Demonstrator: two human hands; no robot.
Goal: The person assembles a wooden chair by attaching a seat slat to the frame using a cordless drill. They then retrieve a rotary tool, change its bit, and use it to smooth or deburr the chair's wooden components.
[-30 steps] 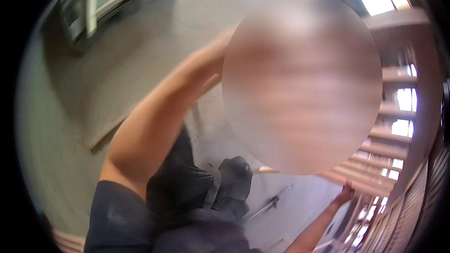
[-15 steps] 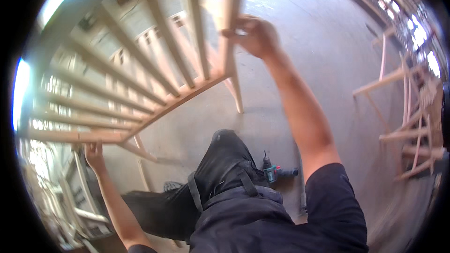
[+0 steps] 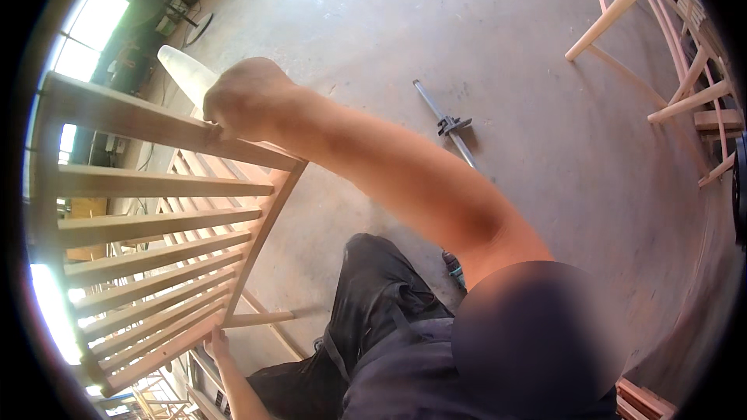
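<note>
at the lower edge, dark trousers (image 3: 381, 288) occupied the nearest position, above a grey, glossy floor (image 3: 350, 23). to the left, a slatted wooden frame (image 3: 156, 180) was tilted between both hands. the left hand (image 3: 219, 344) was closed on its lower rail; the right hand (image 3: 250, 99) was closed at its upper rail, next to a pale tapered wooden piece (image 3: 184, 74). a drill (image 3: 453, 266) lay on the floor beside the right arm; a bar clamp (image 3: 450, 125) lay farther out. wooden frames with tapered legs (image 3: 611, 19) stood at the right. a bright window (image 3: 97, 19) showed at the far upper left.

a round blur masked the right sleeve (image 3: 537, 334). the right arm hid most of the drill and one end of the clamp. the left fingertips were partly concealed; whether the right fingers also enclosed the tapered piece could not be determined. clutter behind the slats was indistinct.
</note>
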